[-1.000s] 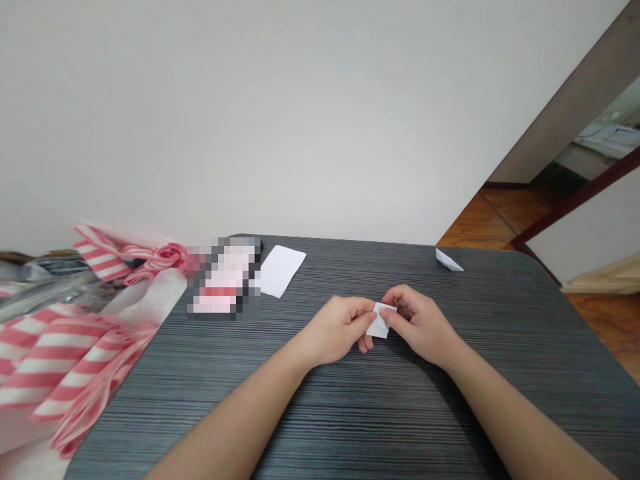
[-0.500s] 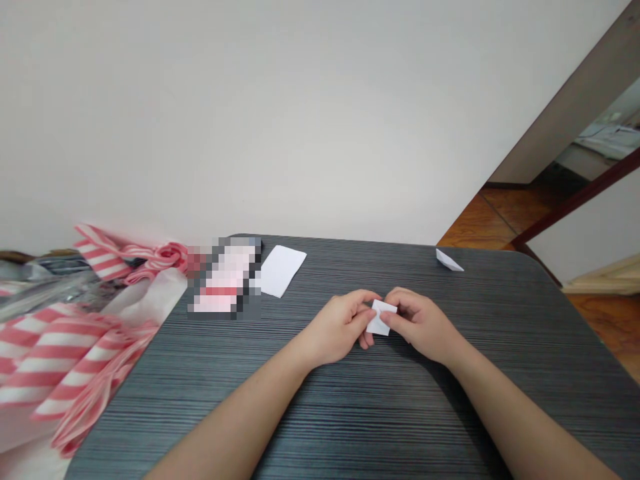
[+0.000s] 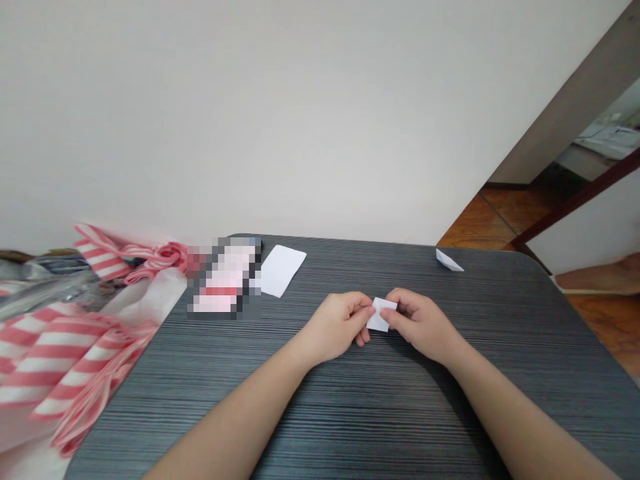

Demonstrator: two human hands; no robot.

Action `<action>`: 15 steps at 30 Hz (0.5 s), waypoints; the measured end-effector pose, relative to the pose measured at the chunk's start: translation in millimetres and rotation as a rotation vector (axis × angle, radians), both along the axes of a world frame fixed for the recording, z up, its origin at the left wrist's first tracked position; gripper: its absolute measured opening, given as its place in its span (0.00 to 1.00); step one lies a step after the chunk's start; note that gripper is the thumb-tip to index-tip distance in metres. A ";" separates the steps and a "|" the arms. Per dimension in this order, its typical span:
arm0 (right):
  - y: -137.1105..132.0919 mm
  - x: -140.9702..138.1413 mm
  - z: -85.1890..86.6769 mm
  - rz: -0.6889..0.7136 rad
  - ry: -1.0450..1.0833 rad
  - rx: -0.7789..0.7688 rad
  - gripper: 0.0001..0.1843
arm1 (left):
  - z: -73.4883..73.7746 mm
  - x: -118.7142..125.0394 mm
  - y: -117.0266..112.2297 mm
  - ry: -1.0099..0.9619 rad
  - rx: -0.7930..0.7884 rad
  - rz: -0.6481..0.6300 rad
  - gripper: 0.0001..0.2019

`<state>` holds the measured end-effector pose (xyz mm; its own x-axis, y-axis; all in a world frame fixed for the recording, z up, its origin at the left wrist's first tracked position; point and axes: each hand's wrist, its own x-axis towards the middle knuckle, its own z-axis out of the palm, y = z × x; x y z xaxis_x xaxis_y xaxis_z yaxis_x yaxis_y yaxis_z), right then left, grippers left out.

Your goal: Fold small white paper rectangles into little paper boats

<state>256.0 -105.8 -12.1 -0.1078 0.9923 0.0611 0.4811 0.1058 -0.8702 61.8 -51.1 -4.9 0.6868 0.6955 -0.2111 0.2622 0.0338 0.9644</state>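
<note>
A small folded piece of white paper [image 3: 381, 315] is held just above the dark striped table [image 3: 350, 413], near its middle. My left hand [image 3: 341, 325] pinches the paper's left edge with curled fingers. My right hand [image 3: 421, 322] pinches its right edge between thumb and fingers. Both hands rest close together, almost touching, with the paper between them.
A flat white paper sheet [image 3: 281, 269] lies at the table's far left. A small folded white paper shape [image 3: 449, 261] sits near the far right edge. Red-and-white striped cloth or bags [image 3: 65, 347] pile up off the left side. A blurred-out object [image 3: 224, 277] lies beside the sheet.
The hands have shifted slightly and the small paper looks more compact and flatter between the fingers. Everything else on the table stays where it was.
</note>
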 end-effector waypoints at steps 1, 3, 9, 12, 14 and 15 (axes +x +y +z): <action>0.0 -0.1 0.3 0.007 -0.006 -0.004 0.10 | 0.6 -0.1 -0.1 0.002 0.005 -0.001 0.13; -0.1 -0.5 1.3 0.017 -0.024 -0.007 0.12 | 1.4 -0.4 -0.2 0.005 0.009 -0.003 0.13; -1.4 -1.4 2.6 0.000 -0.034 -0.032 0.13 | 0.2 -0.8 0.1 -0.001 0.017 -0.020 0.13; -1.5 -1.2 2.8 0.002 -0.027 -0.023 0.12 | -0.6 -0.4 0.3 0.012 0.010 -0.015 0.14; -1.2 -0.9 3.5 0.003 -0.039 -0.005 0.13 | -0.6 -0.1 0.4 0.026 0.008 -0.006 0.14; -1.0 -0.7 3.9 0.005 -0.051 0.006 0.13 | -0.4 -0.1 0.3 0.031 0.010 -0.004 0.14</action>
